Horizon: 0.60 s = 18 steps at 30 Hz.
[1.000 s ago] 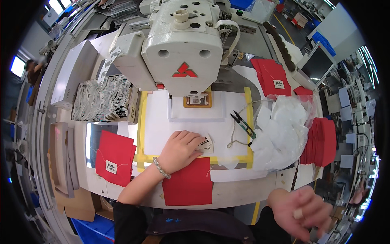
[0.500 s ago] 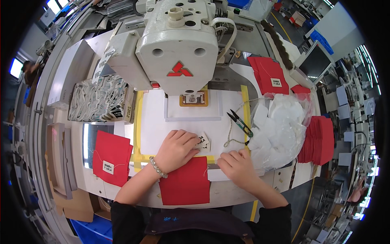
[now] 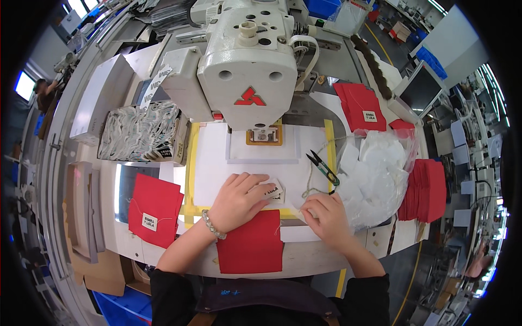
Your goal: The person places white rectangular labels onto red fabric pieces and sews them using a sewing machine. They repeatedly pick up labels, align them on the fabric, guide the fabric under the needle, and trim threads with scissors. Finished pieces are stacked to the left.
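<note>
At the red cloth's (image 3: 250, 247) far edge, the left hand (image 3: 236, 201) lies unclenched on labels (image 3: 278, 191); right of the cloth, the right hand's (image 3: 328, 218) grip is unclear

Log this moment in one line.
left hand: on white labels; right hand: near lower right of white sheet, hold unclear; red cloth: flat beside left wrist; snips: lying unheld, left of plastic bag

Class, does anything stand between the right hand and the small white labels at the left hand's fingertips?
Nothing raised visibly stands between the right hand and the labels, only flat white sheet edged with yellow tape. The left hand partly covers the labels from the other side.
</note>
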### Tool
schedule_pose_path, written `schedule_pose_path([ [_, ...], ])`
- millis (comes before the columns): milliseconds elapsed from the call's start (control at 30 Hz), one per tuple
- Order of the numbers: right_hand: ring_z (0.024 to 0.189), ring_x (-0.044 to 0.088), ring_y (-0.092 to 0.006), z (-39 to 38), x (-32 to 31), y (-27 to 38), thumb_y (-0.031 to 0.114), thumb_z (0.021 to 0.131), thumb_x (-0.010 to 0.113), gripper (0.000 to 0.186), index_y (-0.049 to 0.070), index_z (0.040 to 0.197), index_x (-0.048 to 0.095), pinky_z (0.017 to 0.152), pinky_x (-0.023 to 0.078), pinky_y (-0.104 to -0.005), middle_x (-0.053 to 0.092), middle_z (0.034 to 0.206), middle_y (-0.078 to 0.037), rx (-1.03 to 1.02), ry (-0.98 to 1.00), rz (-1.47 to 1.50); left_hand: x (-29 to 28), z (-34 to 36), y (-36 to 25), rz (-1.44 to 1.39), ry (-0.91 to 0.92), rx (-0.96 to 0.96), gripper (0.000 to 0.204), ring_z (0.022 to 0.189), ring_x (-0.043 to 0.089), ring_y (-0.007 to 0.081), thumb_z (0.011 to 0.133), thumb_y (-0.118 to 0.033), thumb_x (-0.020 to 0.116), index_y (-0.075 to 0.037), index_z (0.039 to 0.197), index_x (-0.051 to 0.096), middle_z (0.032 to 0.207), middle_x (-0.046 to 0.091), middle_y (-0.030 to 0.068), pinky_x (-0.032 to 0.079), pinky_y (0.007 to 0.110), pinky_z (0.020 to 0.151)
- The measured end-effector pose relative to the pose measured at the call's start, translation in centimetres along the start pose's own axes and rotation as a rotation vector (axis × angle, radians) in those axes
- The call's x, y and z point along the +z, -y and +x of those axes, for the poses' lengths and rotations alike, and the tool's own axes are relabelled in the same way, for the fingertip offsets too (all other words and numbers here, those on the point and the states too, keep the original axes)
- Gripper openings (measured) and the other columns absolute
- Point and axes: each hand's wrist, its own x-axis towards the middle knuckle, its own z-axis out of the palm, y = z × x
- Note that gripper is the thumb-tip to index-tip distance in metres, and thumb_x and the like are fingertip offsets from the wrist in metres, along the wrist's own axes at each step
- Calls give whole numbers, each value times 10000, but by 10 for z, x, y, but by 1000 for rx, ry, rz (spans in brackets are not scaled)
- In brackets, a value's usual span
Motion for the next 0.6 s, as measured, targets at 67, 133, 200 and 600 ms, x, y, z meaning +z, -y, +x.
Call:
schedule_pose_path([
  [67, 728, 583, -154, 8, -13, 7, 34, 804, 699, 131, 54, 890, 602, 619, 436, -290, 607, 913, -52, 167, 55, 281, -2, 3, -9, -309, -9, -53, 352, 880, 631, 178, 741, -49, 761, -76, 1078, 665, 1173, 634, 70, 504, 288, 730],
  [133, 679, 580, -119, 14, -21, 12, 23, 842, 673, 91, 33, 897, 601, 558, 441, -259, 622, 932, -52, 233, 111, 511, -2, 6, -16, -528, 6, -102, 316, 823, 648, 151, 766, -20, 747, -59, 1070, 670, 1143, 651, 78, 522, 255, 682],
  [200, 665, 577, -84, 19, -22, 14, 6, 866, 641, 69, 23, 918, 598, 531, 449, -237, 631, 964, -60, 336, 179, 736, -4, 6, -19, -667, 49, -161, 258, 757, 663, 127, 794, -3, 731, -39, 1044, 680, 1089, 676, 87, 535, 227, 642],
  [600, 631, 585, -67, 70, 2, 1, 14, 849, 679, 146, 45, 983, 628, 534, 438, -228, 645, 938, -24, 369, 79, 728, -1, 7, 6, -754, -76, -503, 35, 749, 696, 109, 835, 12, 700, 9, 870, 696, 909, 729, 85, 552, 229, 685],
])
